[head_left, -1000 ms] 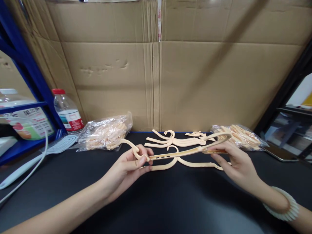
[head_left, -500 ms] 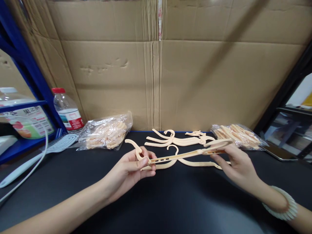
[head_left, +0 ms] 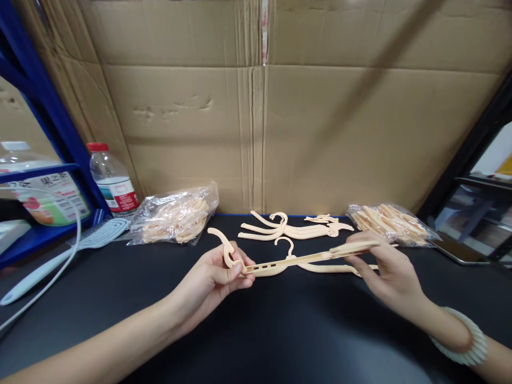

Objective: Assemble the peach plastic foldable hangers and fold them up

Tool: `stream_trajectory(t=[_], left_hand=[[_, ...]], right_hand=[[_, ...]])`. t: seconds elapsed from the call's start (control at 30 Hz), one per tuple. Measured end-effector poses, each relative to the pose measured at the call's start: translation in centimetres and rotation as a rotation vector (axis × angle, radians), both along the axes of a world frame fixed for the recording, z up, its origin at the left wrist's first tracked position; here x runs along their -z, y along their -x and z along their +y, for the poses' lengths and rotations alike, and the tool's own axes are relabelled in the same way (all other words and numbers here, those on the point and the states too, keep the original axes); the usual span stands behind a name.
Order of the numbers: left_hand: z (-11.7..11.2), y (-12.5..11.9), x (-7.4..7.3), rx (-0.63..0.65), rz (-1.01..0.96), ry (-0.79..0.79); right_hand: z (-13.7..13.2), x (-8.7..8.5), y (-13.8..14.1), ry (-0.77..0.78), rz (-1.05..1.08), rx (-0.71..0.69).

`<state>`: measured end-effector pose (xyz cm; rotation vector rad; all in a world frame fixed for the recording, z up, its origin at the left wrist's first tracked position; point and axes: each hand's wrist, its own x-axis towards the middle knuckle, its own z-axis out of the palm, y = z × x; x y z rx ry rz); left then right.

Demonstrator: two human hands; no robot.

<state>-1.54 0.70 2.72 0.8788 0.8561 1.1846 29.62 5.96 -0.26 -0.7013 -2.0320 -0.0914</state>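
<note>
A beige plastic folding hanger (head_left: 280,263) is stretched between my two hands above the black table. My left hand (head_left: 216,273) pinches its left end, where a curved piece sticks up and a slotted bar begins. At the other end, my right hand (head_left: 390,272) is closed on the hanger's arm, partly hiding it. Behind the held hanger, another beige hanger (head_left: 326,268) lies on the table with its hook pointing away from me. Farther back lies a pile of beige hangers (head_left: 304,231), several of them overlapping.
Clear bags of beige hanger parts lie at back left (head_left: 174,216) and back right (head_left: 390,223). A pale blue brush (head_left: 98,237), a white cable (head_left: 77,229) and a red-capped bottle (head_left: 116,184) are at left. A cardboard wall (head_left: 180,117) rises behind the black table (head_left: 272,336).
The right end of the held hanger has rolled, so its looped part now looks flatter and narrower. Both hands keep their grip and have barely moved.
</note>
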Motion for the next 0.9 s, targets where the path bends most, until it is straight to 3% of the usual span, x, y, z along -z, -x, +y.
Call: stream_trajectory(t=[0.63,0.9], left_hand=[[-0.1,0.0,0.5,-0.081,0.104,-0.043],[-0.2,-0.1,0.3,-0.130,0.102,-0.057]], right_hand=[[-1.0,-0.3,0.8,-0.081,0.011,0.014],[-1.5,-0.6,1.3,-0.164,-0.053,0.093]])
